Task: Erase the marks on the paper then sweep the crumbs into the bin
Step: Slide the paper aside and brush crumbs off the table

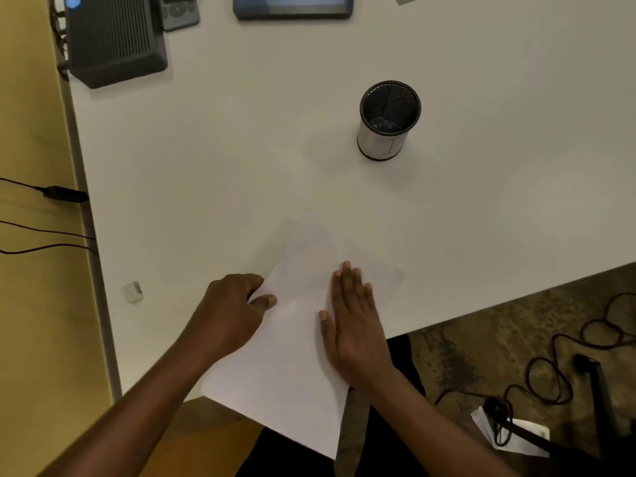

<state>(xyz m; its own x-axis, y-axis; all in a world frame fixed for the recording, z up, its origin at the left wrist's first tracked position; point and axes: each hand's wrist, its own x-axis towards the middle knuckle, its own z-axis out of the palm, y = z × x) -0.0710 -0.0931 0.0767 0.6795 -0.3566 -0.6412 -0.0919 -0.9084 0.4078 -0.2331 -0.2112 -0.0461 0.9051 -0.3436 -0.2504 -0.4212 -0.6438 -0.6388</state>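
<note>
Now | left hand (237, 304) pinching paper (292, 356) edge | right hand (354, 321) flat, fingers spread, on sheet | eraser (133, 291) far left | mesh bin (389, 120) well beyond

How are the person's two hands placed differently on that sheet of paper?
The left hand is curled at the paper's left edge, thumb on top as if pinching it; the right hand lies flat, palm down, fingers straight and together. The left hand is at the edge, the right further in. Both touch the paper, and neither holds the eraser.
</note>
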